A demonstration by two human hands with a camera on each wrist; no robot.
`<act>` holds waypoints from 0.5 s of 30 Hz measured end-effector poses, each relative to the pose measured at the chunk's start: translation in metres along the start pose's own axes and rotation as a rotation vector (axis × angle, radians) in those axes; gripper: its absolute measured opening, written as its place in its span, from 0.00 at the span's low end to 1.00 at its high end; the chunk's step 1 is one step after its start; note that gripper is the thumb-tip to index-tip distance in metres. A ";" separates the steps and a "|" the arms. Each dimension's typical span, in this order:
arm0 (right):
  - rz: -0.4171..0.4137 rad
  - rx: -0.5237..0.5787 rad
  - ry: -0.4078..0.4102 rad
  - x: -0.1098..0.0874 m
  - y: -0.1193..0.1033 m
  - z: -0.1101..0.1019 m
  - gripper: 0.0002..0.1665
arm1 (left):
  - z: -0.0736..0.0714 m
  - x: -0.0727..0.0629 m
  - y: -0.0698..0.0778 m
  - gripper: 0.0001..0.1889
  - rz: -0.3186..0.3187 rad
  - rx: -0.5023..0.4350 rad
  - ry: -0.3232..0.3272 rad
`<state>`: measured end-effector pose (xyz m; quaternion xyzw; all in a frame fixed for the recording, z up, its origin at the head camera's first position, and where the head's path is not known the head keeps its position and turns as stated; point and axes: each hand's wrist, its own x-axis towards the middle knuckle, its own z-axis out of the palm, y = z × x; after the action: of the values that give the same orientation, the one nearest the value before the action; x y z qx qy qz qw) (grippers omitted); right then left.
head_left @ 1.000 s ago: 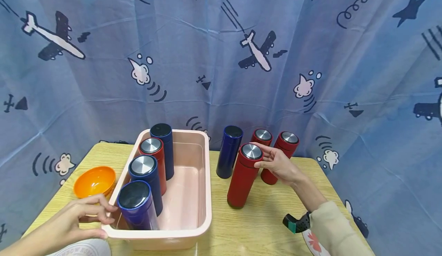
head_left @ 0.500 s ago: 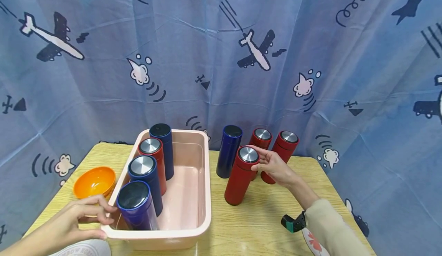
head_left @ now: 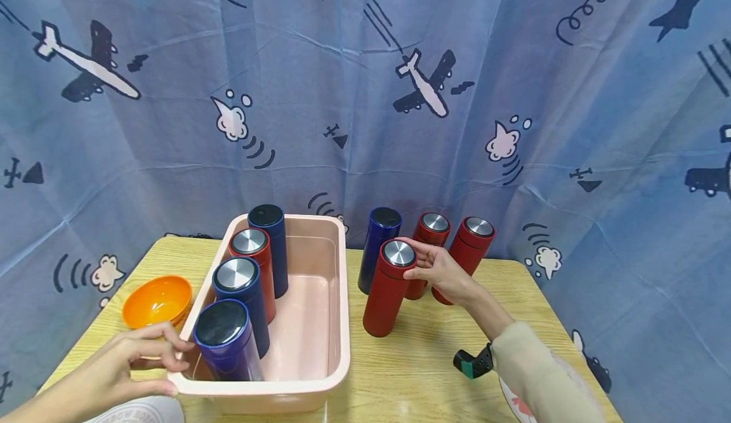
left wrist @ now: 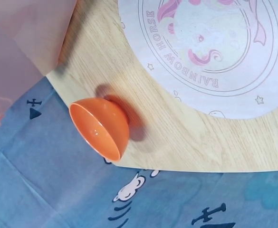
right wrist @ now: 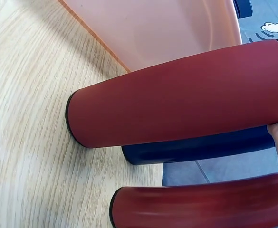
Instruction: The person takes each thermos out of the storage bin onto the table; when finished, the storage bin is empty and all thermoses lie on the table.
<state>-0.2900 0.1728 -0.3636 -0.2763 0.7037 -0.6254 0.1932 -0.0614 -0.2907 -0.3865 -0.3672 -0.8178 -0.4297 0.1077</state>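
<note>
My right hand [head_left: 442, 274] grips a red thermos [head_left: 388, 296] just below its silver lid; the thermos stands roughly upright to the right of the pink bin [head_left: 344, 283]. In the right wrist view the red thermos [right wrist: 181, 95] fills the middle, its base close to the table; whether it touches cannot be told. My left hand [head_left: 128, 363] holds the bin's near left corner, fingers curled over the rim. Inside the bin, a row along the left wall has a purple-blue thermos [head_left: 228, 344], a silver-lidded blue one [head_left: 245, 302], a red one [head_left: 259, 271] and a black-lidded blue one [head_left: 278, 252].
Behind the held thermos stand a blue thermos [head_left: 377, 252] and two red thermoses, one [head_left: 432, 229] left of the other [head_left: 474, 245]. An orange bowl [head_left: 157, 299] sits left of the bin. A round white mat [left wrist: 215, 57] lies near the front left. A patterned curtain [head_left: 365, 93] hangs behind.
My right hand has carried the red thermos a short way left, towards the bin. My left hand and the bin have stayed in place.
</note>
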 end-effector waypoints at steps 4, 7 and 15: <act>0.002 0.015 -0.015 0.003 0.000 0.003 0.41 | 0.000 0.000 0.001 0.20 -0.008 0.012 0.000; 0.015 0.002 -0.010 0.004 0.000 0.003 0.42 | 0.000 0.000 0.001 0.20 -0.019 0.018 -0.003; 0.054 -0.088 0.015 0.007 -0.002 -0.002 0.45 | 0.000 -0.001 0.000 0.20 -0.033 0.030 0.006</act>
<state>-0.2965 0.1697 -0.3609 -0.2610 0.7391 -0.5904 0.1925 -0.0604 -0.2914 -0.3864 -0.3505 -0.8298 -0.4204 0.1085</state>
